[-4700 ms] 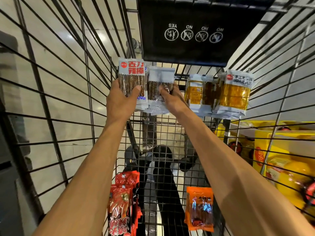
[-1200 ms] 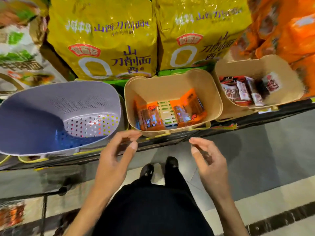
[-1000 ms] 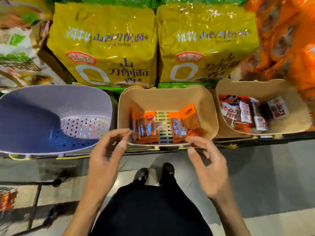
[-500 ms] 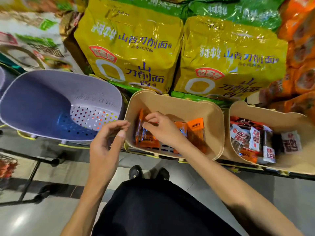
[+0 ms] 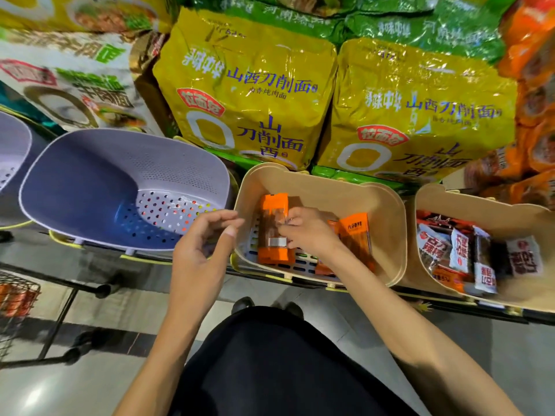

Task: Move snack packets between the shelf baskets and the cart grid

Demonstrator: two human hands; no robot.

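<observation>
the shelf [image 5: 435, 306] shows only as a dark front edge under the baskets. 4 baskets stand in a row along this edge. at the far left is the left purple basket [image 5: 12, 151], cut by the frame. just beside it stands the wide purple basket [image 5: 90, 187], with a perforated bottom. then comes the middle beige basket [image 5: 330, 187], very close to the wide purple one, and the right beige basket [image 5: 450, 202] just beside it. behind the baskets, deeper on the shelf, big bags stand upright: a white and green bag [image 5: 75, 85] at the left, the left yellow bag [image 5: 249, 94] and the right yellow bag [image 5: 420, 115] touching in the middle, and orange bags [image 5: 534, 115] at the right.
</observation>
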